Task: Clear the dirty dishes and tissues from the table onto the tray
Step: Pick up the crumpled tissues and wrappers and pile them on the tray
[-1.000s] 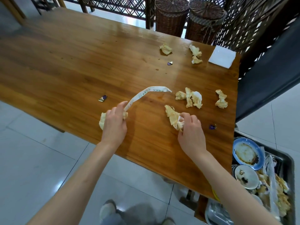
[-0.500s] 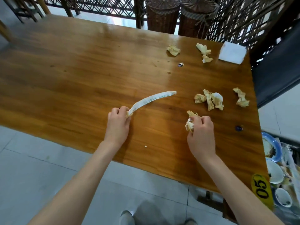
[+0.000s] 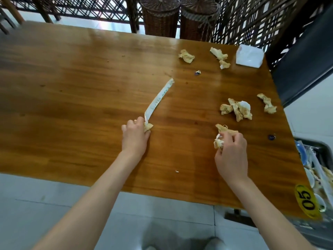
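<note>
Your left hand gripped a tissue wad and paper strip; your right hand pinched another tissue. Best gathered together before reaching the tray.

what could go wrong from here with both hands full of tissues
1. The left hand grips a tissue wad plus a long paper strip that trails across the table; it may slip free on the way to the tray.
2. The right hand pinches a loose tissue; part may drop.
3. Small wrappers and crumbs are easy to miss.
</note>
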Tool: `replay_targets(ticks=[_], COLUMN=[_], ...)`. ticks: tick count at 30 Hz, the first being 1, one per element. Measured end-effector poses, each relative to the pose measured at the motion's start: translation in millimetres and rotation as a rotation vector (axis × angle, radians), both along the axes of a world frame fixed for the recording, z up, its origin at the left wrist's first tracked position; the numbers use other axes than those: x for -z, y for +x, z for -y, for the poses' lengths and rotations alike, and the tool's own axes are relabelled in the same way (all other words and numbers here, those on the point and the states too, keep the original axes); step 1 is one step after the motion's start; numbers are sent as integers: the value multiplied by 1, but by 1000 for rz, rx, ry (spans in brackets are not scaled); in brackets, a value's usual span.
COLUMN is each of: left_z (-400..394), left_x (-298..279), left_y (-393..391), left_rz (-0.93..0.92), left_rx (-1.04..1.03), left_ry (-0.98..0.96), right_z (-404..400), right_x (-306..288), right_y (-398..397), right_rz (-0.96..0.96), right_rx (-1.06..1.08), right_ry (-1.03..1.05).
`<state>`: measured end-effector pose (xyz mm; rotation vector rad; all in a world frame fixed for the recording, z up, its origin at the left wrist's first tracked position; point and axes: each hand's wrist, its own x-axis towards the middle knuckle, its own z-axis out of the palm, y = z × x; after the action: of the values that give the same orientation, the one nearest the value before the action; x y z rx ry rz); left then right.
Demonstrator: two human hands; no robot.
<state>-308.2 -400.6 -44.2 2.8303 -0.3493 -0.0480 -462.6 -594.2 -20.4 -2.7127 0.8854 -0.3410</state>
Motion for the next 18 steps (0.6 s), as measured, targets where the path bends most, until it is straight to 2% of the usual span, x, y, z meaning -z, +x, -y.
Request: replay_targets(ticks=[8, 14, 18], left_z=[-4, -6, -6], left_x=[-2, -4, -7], left_y=[-2, 3, -2], left_rz=[-51, -79, -18], left_rx=[-74, -81, -27], left_ry=[-122, -104, -48], right_z=[-6, -2, 1], right_x=[8, 5, 1], right_y=[11, 17, 19], right_rz=[23, 9, -13], right_rx=[-3, -4, -13], right_ry=[0, 7, -14])
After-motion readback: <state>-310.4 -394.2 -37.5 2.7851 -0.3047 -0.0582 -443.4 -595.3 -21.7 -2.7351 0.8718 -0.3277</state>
